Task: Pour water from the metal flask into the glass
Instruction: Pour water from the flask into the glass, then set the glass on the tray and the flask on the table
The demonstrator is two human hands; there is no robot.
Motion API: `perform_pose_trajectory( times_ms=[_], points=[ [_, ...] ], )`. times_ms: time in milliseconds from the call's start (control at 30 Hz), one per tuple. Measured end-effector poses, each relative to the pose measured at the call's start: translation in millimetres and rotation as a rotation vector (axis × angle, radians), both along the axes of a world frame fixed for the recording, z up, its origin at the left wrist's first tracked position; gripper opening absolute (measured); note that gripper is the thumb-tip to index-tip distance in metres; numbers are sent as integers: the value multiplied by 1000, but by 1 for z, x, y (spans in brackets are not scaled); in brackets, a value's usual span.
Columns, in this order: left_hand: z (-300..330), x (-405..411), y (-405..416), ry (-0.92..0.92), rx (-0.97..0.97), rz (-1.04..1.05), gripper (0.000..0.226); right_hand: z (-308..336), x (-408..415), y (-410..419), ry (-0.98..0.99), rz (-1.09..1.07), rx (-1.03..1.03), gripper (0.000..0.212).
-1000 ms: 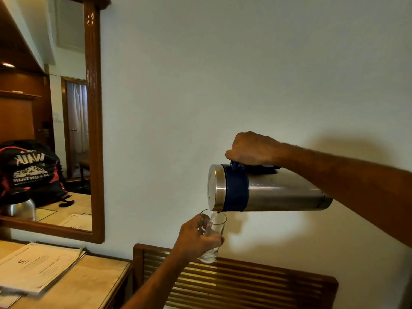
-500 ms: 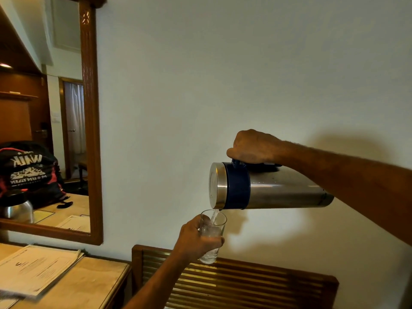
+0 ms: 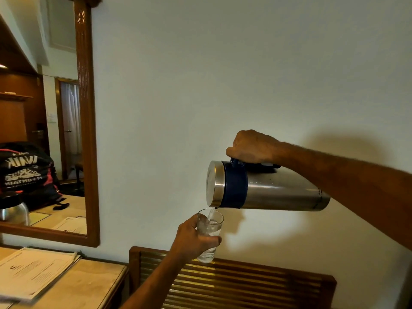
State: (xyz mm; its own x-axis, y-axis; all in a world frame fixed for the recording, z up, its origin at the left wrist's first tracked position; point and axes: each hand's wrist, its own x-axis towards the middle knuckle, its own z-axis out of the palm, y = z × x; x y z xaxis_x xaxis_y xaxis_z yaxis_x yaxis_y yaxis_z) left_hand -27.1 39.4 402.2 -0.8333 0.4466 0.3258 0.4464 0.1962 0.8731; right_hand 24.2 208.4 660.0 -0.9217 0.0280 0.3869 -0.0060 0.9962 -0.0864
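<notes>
Two hands were busy here, and the rest of the room sat idle. At the far left a stack of papers (image 3: 33,272) lay on a desk (image 3: 89,288), with a wood-framed mirror (image 3: 88,130) on the wall above it. Right of the desk stood a slatted wooden rack (image 3: 245,284), and over it the left hand (image 3: 194,238) was wrapped around a clear glass (image 3: 209,235), fingers closed on its lower half, holding it up in the air and slightly tilted. A thin stream of water (image 3: 211,214) fell into the mouth of the glass from the spout of the metal flask (image 3: 267,188), which hung just above and to the right, tipped almost level with its lid end toward the left. The right hand (image 3: 252,148) was clenched over the dark handle on top of the flask, the arm reaching in from the right edge. The step in hand looked to be the pour itself, and the glass seemed more than half full, though the hand hid part of the level. The next move would likely call for watching the water near the rim, then rolling the flask back upright smoothly, keeping the glass under the spout until the last drips stopped.
</notes>
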Motion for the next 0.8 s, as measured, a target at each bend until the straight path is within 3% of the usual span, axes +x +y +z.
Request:
perform_pose_trajectory(
  times_ms=[167, 267, 467, 533, 633, 800],
  points=[
    [6, 3, -3, -35, 72, 4, 52, -5, 4, 14, 3, 0, -137, 36],
    [10, 5, -7, -80, 114, 3, 57, -19, 12, 25, 67, -21, -268, 38],
    [15, 5, -14, -88, 143, -13, 46, -74, 31, 59, 152, -51, -859, 25],
    [17, 5, -13, -87, 138, -11, 51, -94, 39, 69, 170, -62, -1037, 25],
    [14, 7, -9, -93, 130, -10, 60, -126, 52, 79, 210, -64, -1243, 23],
    [-14, 12, 2, -135, 89, -18, 51, -188, 68, 79, 290, -46, -1519, 31]
  ],
)
